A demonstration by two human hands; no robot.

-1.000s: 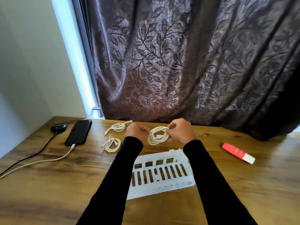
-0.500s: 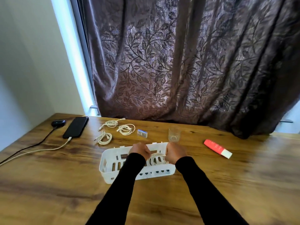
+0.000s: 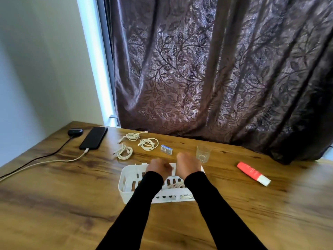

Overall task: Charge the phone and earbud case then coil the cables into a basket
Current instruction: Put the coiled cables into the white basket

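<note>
Head view: one picture, from above.
Left hand [image 3: 158, 167]: over the white basket [image 3: 124, 181], blurry; I cannot tell its grip.
Right hand [image 3: 188, 164]: over the basket's far edge, blurry; cannot tell.
Coiled cable [image 3: 180, 186]: lies inside the basket.
Other coils [image 3: 148, 143]: three, on the table [image 3: 54, 204] behind the basket.
Phone [image 3: 93, 137]: far left, plugged in.
Earbud case [image 3: 75, 131]: beside the phone, with a black wire.

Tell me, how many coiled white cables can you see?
4: three on the table beyond the basket, at and; one inside the basket, partly hidden by sleeves.
</note>
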